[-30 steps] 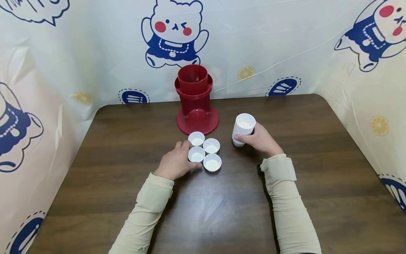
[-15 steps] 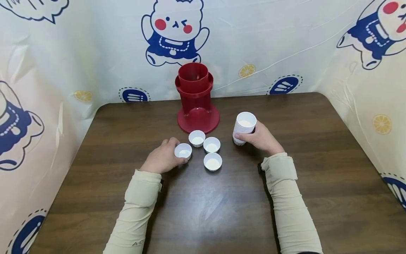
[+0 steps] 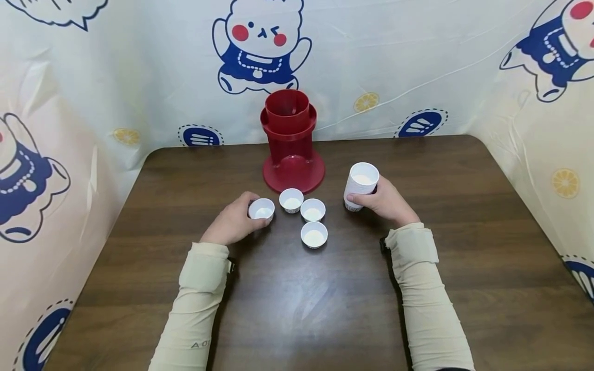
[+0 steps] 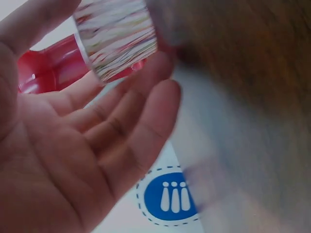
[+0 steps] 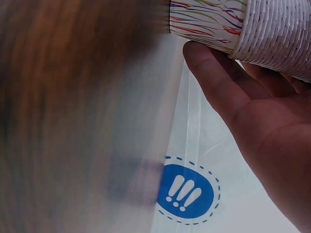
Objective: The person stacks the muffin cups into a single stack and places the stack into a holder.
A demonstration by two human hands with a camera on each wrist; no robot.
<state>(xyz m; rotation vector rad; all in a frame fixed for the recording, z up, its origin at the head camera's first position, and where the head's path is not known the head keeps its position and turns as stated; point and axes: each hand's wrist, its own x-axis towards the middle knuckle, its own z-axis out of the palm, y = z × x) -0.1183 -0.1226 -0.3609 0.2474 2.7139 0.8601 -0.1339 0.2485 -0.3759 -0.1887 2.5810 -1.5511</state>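
My left hand (image 3: 232,219) grips a small white paper cup (image 3: 261,209) between thumb and fingers, left of the other cups. In the left wrist view that paper cup (image 4: 116,39) shows coloured wavy stripes. Beside it on the table stand three more paper cups, a back one (image 3: 291,200), a middle one (image 3: 313,210) and a front one (image 3: 314,235). To the right, my right hand (image 3: 387,202) holds a tall stack of nested paper cups (image 3: 361,184) upright. Many rims of this stack (image 5: 277,36) show in the right wrist view.
A dark red round-based holder (image 3: 294,144) with an open tube on top stands at the back of the brown wooden table (image 3: 417,319). Behind and at both sides hangs a white sheet (image 3: 153,72) printed with cartoon bears.
My left hand has drawn one cup out of the group of small cups, to the left and then slightly back. The right hand keeps its hold on the stack in about the same place.
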